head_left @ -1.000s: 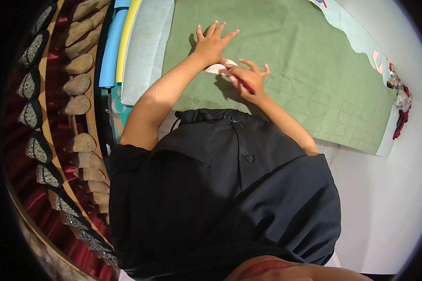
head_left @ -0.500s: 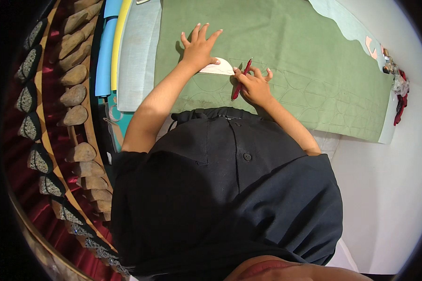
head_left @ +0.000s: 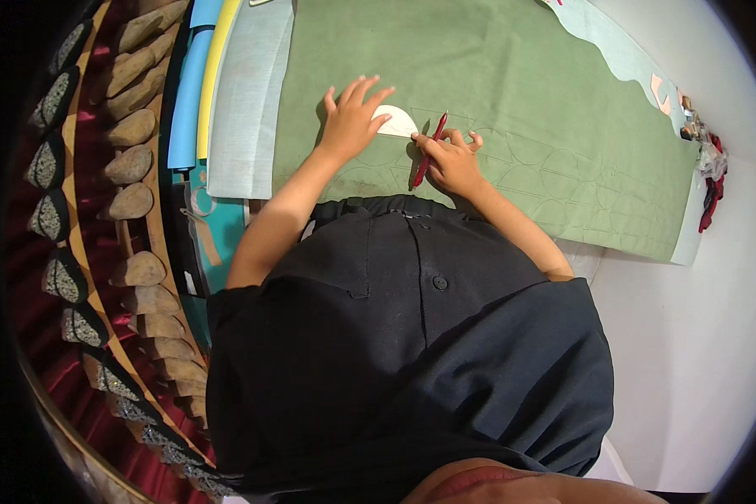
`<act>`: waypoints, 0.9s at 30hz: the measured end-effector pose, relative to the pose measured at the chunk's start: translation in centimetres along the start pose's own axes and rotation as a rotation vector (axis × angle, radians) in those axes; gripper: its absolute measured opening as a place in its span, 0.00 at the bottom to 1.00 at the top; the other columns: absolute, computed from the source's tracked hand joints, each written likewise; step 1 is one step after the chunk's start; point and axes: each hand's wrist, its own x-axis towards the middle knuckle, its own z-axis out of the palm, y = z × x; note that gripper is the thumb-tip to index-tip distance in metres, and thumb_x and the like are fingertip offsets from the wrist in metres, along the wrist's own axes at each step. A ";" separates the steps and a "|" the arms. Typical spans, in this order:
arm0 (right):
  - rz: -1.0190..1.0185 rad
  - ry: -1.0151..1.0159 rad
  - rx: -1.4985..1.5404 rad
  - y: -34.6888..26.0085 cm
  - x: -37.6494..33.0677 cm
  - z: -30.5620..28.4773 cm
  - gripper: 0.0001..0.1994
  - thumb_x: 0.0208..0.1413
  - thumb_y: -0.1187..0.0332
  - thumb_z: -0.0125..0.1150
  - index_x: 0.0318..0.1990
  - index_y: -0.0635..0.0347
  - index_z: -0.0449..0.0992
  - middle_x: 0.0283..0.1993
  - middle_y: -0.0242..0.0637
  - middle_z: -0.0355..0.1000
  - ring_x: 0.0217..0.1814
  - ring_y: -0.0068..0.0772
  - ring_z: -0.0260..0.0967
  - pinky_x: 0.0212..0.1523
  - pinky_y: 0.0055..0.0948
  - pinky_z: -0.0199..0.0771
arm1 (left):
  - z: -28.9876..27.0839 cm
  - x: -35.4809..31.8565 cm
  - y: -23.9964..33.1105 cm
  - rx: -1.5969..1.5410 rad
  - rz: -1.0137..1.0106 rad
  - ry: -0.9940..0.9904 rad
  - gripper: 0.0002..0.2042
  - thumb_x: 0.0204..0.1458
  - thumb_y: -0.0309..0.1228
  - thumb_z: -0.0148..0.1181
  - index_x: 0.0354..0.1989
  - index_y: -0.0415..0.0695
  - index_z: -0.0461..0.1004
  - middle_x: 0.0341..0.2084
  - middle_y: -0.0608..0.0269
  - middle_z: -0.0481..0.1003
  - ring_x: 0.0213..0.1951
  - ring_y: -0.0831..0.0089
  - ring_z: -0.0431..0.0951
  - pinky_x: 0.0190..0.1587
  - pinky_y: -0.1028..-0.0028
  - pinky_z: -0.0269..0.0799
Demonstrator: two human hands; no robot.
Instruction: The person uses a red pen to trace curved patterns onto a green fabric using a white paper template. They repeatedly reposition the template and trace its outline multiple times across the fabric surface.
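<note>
My right hand (head_left: 454, 161) pinches a thin red pen (head_left: 428, 149), fingers closed around its lower half, the far end slanting away from me. The pen's shaft lies just beside the straight edge of a small white half-round paper template (head_left: 395, 123). My left hand (head_left: 350, 122) rests flat on that template's left part, fingers spread and open, gripping nothing, pressing the piece down onto a wide green sheet (head_left: 512, 76) that covers the work surface. Faint outlines of the same rounded shape run in rows across the green sheet to the right of my right hand. To the left of the sheet lie a pale grey sheet (head_left: 248, 101), then long yellow (head_left: 214, 80) and blue (head_left: 189, 101) strips. Farther left, rows of shoe soles (head_left: 130, 164) stand lined up. At the far right edge sits a small pile of red scraps (head_left: 712, 181).
</note>
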 end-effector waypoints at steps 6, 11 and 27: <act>0.030 0.021 0.084 0.0 0.1 0.1 0.24 0.47 0.72 0.57 0.55 0.39 0.73 0.36 0.16 0.76 0.49 0.29 0.66 0.53 0.49 0.39 | 0.7 -4.8 2.6 -0.191 0.127 -0.100 0.22 0.60 0.39 0.50 0.63 0.47 0.64 0.63 0.55 0.63 0.65 0.57 0.60 0.65 0.50 0.49; 0.021 -0.020 0.099 0.3 0.4 -0.2 0.23 0.48 0.71 0.57 0.54 0.39 0.73 0.39 0.18 0.78 0.49 0.31 0.65 0.53 0.50 0.39 | 1.5 -5.7 3.5 0.017 0.144 -0.063 0.27 0.60 0.46 0.48 0.64 0.44 0.62 0.63 0.53 0.63 0.66 0.57 0.59 0.66 0.52 0.47; 0.209 -0.165 0.866 -0.9 13.3 0.6 0.18 0.57 0.50 0.58 0.42 0.55 0.79 0.35 0.33 0.79 0.43 0.31 0.73 0.63 0.43 0.39 | 1.8 -6.0 3.9 0.015 0.032 -0.106 0.29 0.56 0.51 0.49 0.63 0.48 0.63 0.62 0.62 0.64 0.66 0.65 0.58 0.58 0.31 0.46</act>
